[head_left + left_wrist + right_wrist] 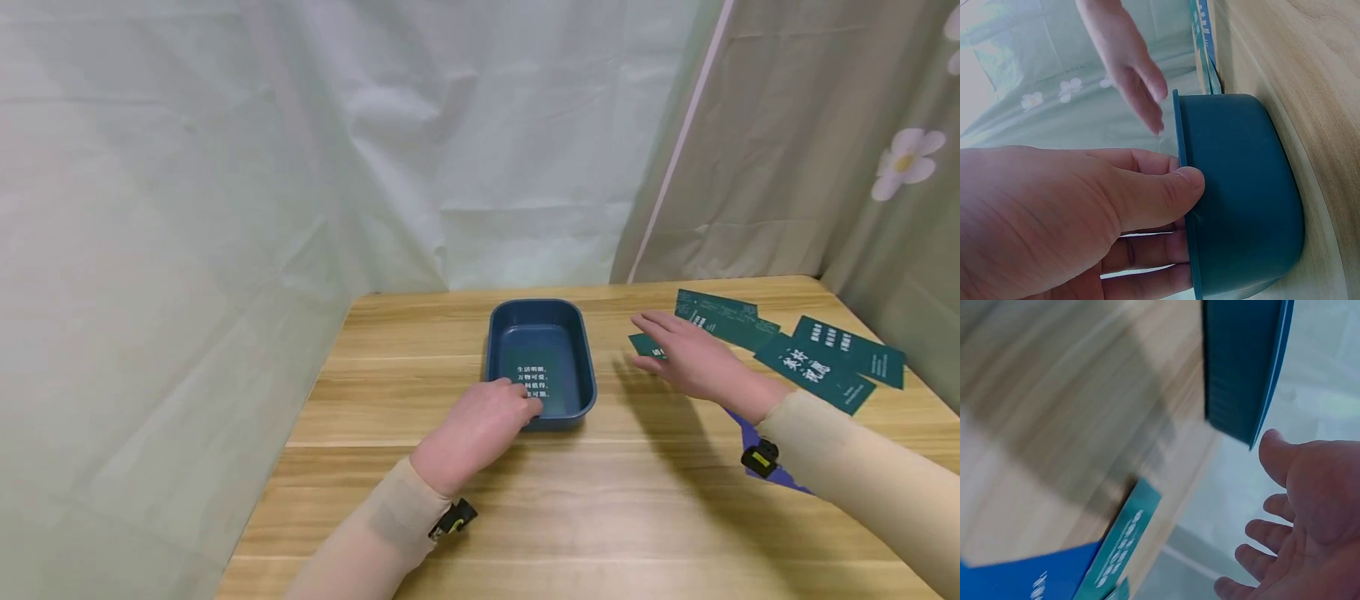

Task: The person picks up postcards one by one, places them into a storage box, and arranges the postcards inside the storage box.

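Note:
A dark blue-green rectangular tray (534, 338) stands on the table, with a green card (534, 377) printed in white characters lying inside it. My left hand (478, 423) grips the tray's near rim; in the left wrist view the thumb (1175, 187) presses the outer wall while the other fingers reach over the edge. Right of the tray, my right hand (693, 360) hovers with fingers spread and nothing in its grasp. Partly hidden beneath it lies a green card (643, 344). A blue card (783, 478) is mostly covered by the right forearm.
Several green cards overlap at the right of the wooden table (360, 467), among them one with large white characters (813, 373) and a pair farther back (727, 321). Pale curtains (525, 150) hang behind the table and on both sides.

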### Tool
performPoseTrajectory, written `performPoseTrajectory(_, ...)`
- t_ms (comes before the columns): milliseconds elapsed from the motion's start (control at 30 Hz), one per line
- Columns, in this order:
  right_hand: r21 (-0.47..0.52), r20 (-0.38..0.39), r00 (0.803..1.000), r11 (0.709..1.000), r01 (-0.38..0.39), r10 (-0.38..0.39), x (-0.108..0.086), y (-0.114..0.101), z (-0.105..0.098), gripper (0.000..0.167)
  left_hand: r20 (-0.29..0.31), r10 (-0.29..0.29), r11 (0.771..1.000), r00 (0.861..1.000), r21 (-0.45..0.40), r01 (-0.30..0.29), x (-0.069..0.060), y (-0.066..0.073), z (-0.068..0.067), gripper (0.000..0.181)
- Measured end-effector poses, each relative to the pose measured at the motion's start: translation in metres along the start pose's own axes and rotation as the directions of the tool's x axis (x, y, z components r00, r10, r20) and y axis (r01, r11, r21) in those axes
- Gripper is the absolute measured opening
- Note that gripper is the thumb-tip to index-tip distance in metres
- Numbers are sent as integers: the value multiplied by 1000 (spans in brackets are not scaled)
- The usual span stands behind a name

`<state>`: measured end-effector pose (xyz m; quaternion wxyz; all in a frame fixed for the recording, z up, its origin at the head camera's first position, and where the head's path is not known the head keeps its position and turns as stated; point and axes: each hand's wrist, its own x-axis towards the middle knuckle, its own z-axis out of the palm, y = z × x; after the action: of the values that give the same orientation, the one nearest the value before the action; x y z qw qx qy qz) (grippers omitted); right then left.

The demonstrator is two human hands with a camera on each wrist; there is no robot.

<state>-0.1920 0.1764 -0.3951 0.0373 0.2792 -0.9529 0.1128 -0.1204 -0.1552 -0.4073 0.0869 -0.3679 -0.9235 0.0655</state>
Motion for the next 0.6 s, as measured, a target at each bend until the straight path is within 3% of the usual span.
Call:
performPoseTrajectory(267, -3, 32, 998, 998, -62, 62, -34, 22, -7, 76, -27, 6, 1000, 1000, -3, -7, -1, -2, 1, 19)
performPoseTrajectory(600, -119, 47, 992, 986, -114, 120, -67, 46, -11, 78, 2, -1, 1000, 1000, -30, 1, -1, -1, 0, 19)
